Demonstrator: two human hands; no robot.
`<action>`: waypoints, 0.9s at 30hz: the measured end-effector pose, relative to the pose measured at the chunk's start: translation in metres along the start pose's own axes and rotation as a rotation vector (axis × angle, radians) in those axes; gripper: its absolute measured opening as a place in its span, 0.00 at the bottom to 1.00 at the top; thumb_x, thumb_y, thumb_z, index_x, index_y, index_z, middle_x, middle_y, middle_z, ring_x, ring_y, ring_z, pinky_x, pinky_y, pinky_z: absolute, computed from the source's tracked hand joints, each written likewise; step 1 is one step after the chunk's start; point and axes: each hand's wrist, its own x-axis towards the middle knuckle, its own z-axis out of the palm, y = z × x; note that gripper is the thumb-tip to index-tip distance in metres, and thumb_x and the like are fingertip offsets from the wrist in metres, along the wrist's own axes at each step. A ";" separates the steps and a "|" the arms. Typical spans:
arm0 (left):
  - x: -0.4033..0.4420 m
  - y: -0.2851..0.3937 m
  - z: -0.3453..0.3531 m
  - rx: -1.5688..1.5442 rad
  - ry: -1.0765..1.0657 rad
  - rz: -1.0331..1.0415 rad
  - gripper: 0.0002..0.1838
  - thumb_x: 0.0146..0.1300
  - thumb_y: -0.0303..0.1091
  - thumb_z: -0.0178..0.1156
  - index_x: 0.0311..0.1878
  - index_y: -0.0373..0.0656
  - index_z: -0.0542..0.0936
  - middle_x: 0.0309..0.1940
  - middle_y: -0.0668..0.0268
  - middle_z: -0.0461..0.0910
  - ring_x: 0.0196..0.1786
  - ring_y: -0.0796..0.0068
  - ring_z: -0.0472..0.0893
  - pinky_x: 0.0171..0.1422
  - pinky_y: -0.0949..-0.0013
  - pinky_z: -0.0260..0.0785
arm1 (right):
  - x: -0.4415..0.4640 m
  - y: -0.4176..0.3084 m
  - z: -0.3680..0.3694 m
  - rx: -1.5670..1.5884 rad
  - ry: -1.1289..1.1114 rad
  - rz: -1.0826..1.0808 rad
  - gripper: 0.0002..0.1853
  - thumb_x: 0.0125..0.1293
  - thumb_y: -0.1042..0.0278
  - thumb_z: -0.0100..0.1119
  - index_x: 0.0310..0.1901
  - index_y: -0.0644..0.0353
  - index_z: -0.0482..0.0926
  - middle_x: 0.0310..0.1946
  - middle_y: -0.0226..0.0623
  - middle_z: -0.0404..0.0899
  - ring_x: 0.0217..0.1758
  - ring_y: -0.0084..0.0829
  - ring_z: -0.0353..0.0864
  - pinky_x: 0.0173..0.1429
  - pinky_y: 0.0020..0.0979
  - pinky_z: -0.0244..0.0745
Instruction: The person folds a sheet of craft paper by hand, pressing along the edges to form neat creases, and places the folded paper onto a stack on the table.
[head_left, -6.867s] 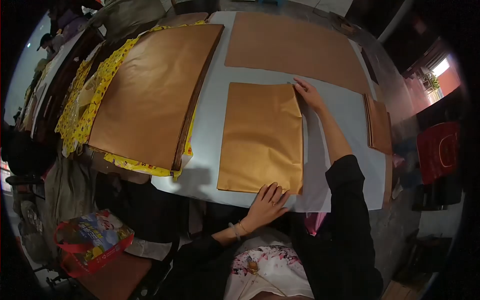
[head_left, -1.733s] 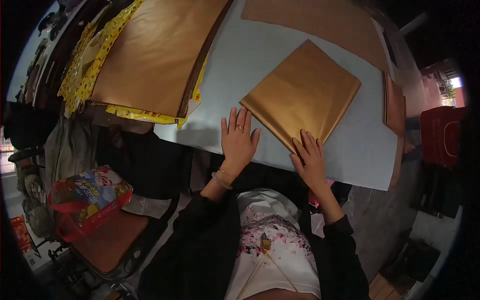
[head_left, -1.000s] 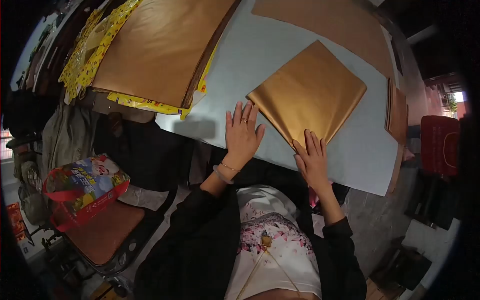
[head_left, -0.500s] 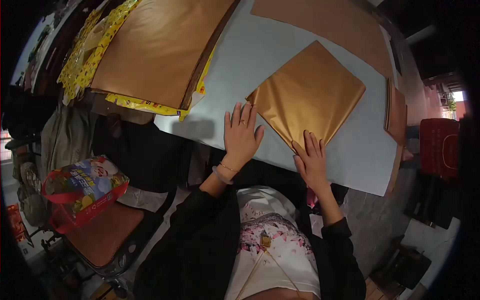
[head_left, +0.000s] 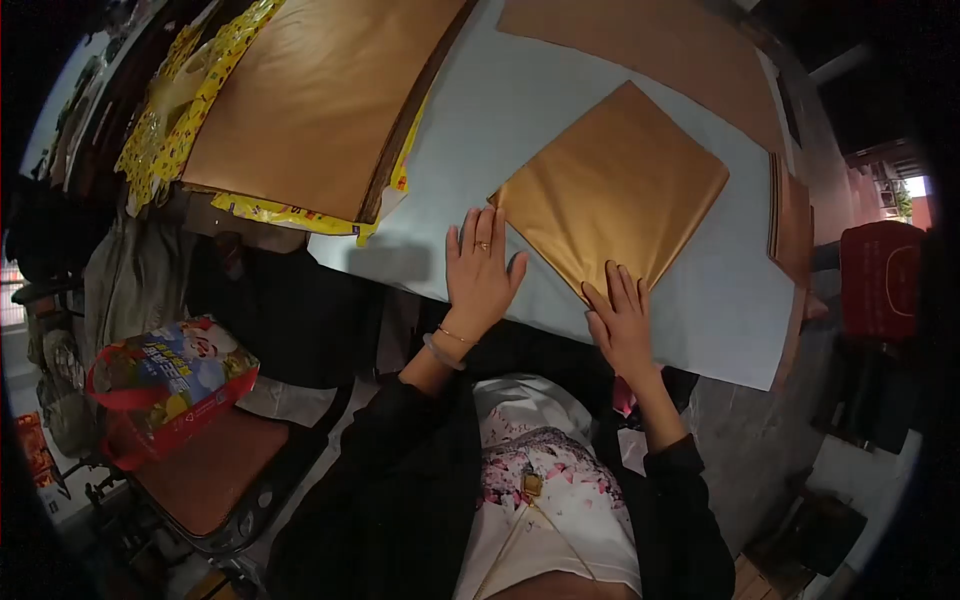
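Yellow printed plastic wrapping (head_left: 160, 145) lies at the left, around and under a stack of large brown sheets (head_left: 320, 100). Below it, a printed bag with red handles (head_left: 175, 380) rests on a brown chair seat (head_left: 215, 475).

Your left hand (head_left: 480, 275) is palm down, its fingers straight and lying close, its thumb held apart; it pinches nothing. Its fingertips are at the left corner of the folded gold sheet (head_left: 620, 180); whether they press on that corner or lie just beside it is hard to confirm from this view.

The folded gold sheet lies flat on the pale blue table covering (head_left: 720, 325), set diamond-wise with its lower corner towards you. Shallow creases fan up from that corner.

Your right hand (head_left: 625, 320) is also palm down, fingertips on the lower corner of the gold sheet, fingers slightly spread and thumb out to the side, pinching nothing visible.

Beyond the gold sheet, a broad flat brown sheet (head_left: 660, 50) covers the far part of the table. Folded brown pieces (head_left: 790, 220) sit at the right edge, and a red bag (head_left: 878, 285) is noted farther right, off the table.
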 end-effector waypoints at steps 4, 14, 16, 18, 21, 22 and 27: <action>0.003 -0.002 -0.002 0.017 -0.010 0.017 0.37 0.63 0.51 0.54 0.69 0.35 0.62 0.66 0.59 0.62 0.70 0.59 0.60 0.70 0.47 0.51 | 0.001 0.001 0.001 -0.011 0.021 -0.007 0.21 0.68 0.61 0.53 0.62 0.47 0.73 0.71 0.47 0.57 0.74 0.47 0.55 0.73 0.56 0.44; 0.006 0.001 -0.008 0.017 -0.033 0.022 0.38 0.61 0.50 0.56 0.69 0.36 0.61 0.64 0.57 0.64 0.69 0.58 0.59 0.69 0.49 0.52 | 0.001 -0.002 -0.004 -0.005 -0.010 -0.014 0.23 0.68 0.60 0.52 0.64 0.47 0.71 0.72 0.48 0.55 0.74 0.48 0.53 0.74 0.56 0.42; 0.009 0.004 -0.015 0.004 -0.063 -0.007 0.39 0.59 0.50 0.57 0.68 0.35 0.62 0.63 0.57 0.64 0.68 0.58 0.60 0.68 0.51 0.53 | 0.001 -0.003 -0.006 0.004 -0.031 0.007 0.22 0.69 0.61 0.51 0.63 0.49 0.72 0.72 0.48 0.55 0.74 0.49 0.53 0.74 0.57 0.42; 0.008 0.003 -0.014 0.002 -0.022 0.035 0.37 0.60 0.48 0.59 0.65 0.32 0.64 0.60 0.55 0.65 0.65 0.54 0.63 0.66 0.49 0.56 | -0.001 -0.002 -0.004 -0.010 -0.051 0.026 0.21 0.69 0.62 0.50 0.63 0.50 0.73 0.72 0.49 0.55 0.75 0.49 0.52 0.74 0.58 0.41; 0.013 0.006 -0.024 -0.034 -0.031 0.032 0.35 0.59 0.48 0.60 0.63 0.30 0.68 0.60 0.53 0.65 0.65 0.57 0.63 0.63 0.56 0.58 | 0.002 -0.006 -0.012 -0.011 -0.046 -0.004 0.21 0.69 0.62 0.50 0.63 0.50 0.73 0.72 0.50 0.55 0.75 0.50 0.52 0.74 0.57 0.40; 0.013 0.005 -0.025 -0.028 -0.016 0.039 0.35 0.59 0.48 0.59 0.63 0.30 0.67 0.60 0.53 0.65 0.65 0.57 0.63 0.63 0.56 0.58 | 0.001 -0.006 -0.014 -0.012 -0.057 0.007 0.21 0.68 0.62 0.51 0.63 0.49 0.73 0.72 0.50 0.55 0.75 0.50 0.52 0.74 0.57 0.40; 0.015 0.006 -0.030 -0.007 -0.046 0.051 0.36 0.61 0.48 0.58 0.64 0.29 0.66 0.68 0.52 0.60 0.67 0.56 0.63 0.63 0.57 0.58 | 0.000 -0.008 -0.015 -0.016 -0.047 0.014 0.22 0.68 0.63 0.53 0.63 0.49 0.73 0.72 0.49 0.55 0.75 0.49 0.53 0.75 0.55 0.41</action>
